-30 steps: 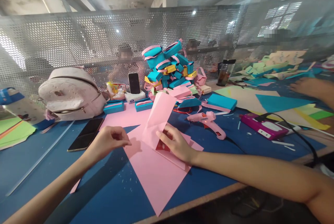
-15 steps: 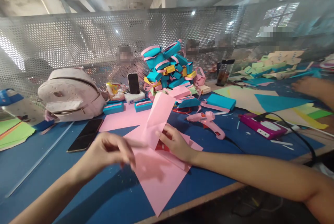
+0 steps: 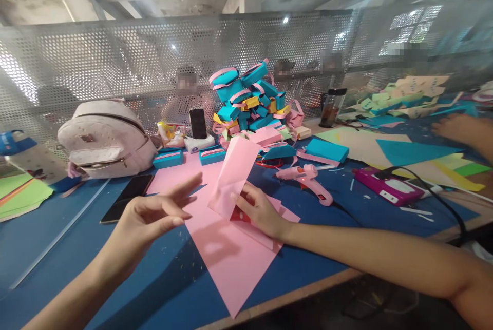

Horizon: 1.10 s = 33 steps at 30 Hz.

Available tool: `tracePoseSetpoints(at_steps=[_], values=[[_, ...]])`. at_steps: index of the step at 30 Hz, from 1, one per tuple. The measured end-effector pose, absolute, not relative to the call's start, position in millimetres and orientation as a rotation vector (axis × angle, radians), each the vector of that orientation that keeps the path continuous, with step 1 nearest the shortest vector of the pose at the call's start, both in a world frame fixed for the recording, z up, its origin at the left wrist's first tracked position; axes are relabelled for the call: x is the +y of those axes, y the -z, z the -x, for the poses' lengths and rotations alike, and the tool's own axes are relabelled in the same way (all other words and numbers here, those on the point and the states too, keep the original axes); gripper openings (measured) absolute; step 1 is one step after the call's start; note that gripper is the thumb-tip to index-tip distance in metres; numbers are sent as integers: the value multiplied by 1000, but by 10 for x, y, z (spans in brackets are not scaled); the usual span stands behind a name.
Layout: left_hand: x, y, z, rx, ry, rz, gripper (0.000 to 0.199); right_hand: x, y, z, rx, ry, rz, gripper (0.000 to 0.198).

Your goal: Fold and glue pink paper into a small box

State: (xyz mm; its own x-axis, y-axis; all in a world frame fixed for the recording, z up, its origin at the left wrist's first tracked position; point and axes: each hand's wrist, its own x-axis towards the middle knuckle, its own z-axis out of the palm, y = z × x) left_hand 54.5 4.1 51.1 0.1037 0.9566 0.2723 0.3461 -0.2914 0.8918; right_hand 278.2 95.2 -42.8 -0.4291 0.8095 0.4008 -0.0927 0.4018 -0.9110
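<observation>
My right hand (image 3: 264, 212) grips a folded piece of pink paper (image 3: 239, 163), thumb on its near side, and the paper stands up tilted from the fingers. Something red (image 3: 239, 214) shows just below it; I cannot make out what it is. Under that hand, pink sheets (image 3: 233, 273) lie overlapping on the blue table, one corner pointing at the front edge. My left hand (image 3: 148, 219) hovers to the left of the folded paper, fingers spread, holding nothing. A pink glue gun (image 3: 308, 178) lies right of the paper, its cord running off to the right.
Behind rises a pile of blue, pink and yellow paper boxes (image 3: 250, 104). A black phone (image 3: 127, 199) and a white backpack (image 3: 108, 140) are at the left. To the right lie a magenta power strip (image 3: 389, 186) and coloured sheets (image 3: 416, 148); another person's hand (image 3: 458, 130) is beyond.
My left hand has drawn back a little to the left, away from the paper, and its fingers have spread. My right hand and the folded paper have stayed nearly still.
</observation>
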Motion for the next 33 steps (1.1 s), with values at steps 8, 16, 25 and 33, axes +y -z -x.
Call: tracePoseSetpoints(at_steps=[8,16,25,33], values=[[221,-520,-140,1635,-1098,-1628,27,933,419,-2778,-1660,-1266,605,25],[351,-492,590,1883,-491,-2043,37,939,424,-2764,-1648,-1282,593,22],[343,-588,772,1898,-364,-1939,39,937,414,-2756,-1659,-1276,622,24],[293,-659,496,2138,-710,-2277,37,935,414,-2761,-1675,-1272,627,25]])
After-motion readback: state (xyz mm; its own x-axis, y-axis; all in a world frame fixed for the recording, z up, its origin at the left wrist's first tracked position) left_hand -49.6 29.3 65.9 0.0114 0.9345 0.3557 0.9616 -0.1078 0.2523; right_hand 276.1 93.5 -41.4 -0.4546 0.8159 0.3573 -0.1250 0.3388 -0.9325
